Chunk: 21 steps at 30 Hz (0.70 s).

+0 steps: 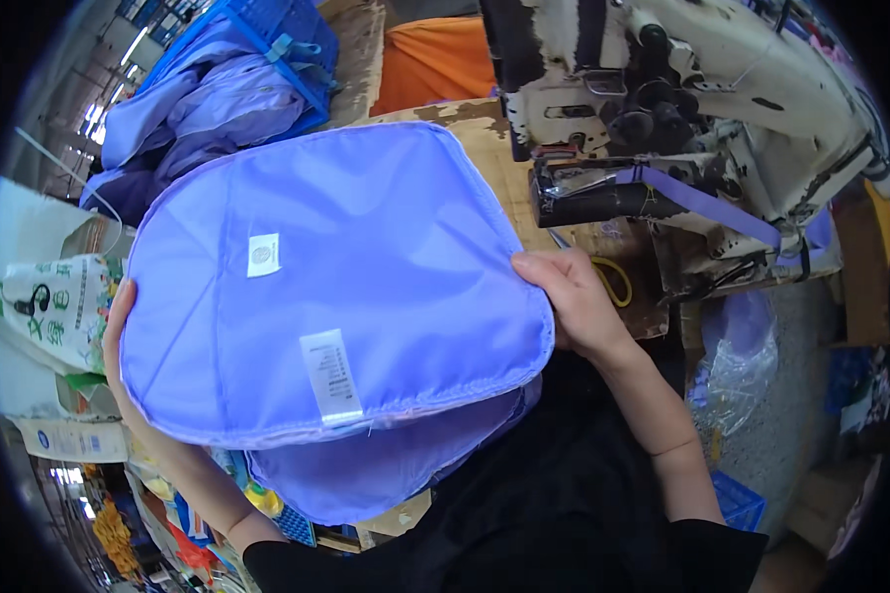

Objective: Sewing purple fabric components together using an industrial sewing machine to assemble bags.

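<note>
Both hands hold up a lavender fabric bag piece (386, 237), inside out, with rounded corners and bound edges. A small white label (264, 255) and a longer white tag (331, 376) are attached to its face. At the piece's left edge is my left hand (119, 331), its fingers mostly hidden behind the cloth. My right hand (571, 296) pinches the right edge, thumb in front. Below the bound front edge hangs a second lavender layer (366, 479) of the same piece.
A worn sewing machine (761, 128) with a lavender strip (712, 210) on its arm stands at right. Yellow-handled scissors (618, 282) lie on the wooden table (489, 133). A blue crate (311, 59) with lavender pieces (218, 109) sits far left, orange cloth (435, 59) behind.
</note>
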Available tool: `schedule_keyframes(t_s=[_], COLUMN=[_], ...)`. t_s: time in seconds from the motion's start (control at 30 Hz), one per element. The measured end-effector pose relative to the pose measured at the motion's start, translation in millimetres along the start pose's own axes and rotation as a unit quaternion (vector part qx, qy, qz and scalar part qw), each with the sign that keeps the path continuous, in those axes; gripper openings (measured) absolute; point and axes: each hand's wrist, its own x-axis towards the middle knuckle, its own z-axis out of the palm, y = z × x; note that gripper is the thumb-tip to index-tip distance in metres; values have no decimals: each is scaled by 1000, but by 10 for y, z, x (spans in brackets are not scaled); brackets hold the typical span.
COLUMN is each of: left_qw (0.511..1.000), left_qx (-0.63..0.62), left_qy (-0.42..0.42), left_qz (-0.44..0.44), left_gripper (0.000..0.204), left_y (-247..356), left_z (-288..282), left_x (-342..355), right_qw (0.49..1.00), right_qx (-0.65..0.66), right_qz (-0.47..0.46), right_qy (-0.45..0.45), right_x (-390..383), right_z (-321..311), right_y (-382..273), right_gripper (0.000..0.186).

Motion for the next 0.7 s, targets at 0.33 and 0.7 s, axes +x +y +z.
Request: schedule_keyframes(t_s=[0.33, 0.7], left_qw=[899, 932], left_qx=[-264, -257], left_qy=[-9, -60], left_qz=[-350, -249], left_gripper=[36, 39], left_y=[-133, -139], left_z=[325, 552], left_x=[929, 1297], right_qw=[987, 976], right_qx=[-64, -64], right_qz=[-138, -186], right_qy=[56, 96], right_x=[-85, 69], right_z=[-185, -392], right_y=[120, 33], right_gripper=[38, 35])
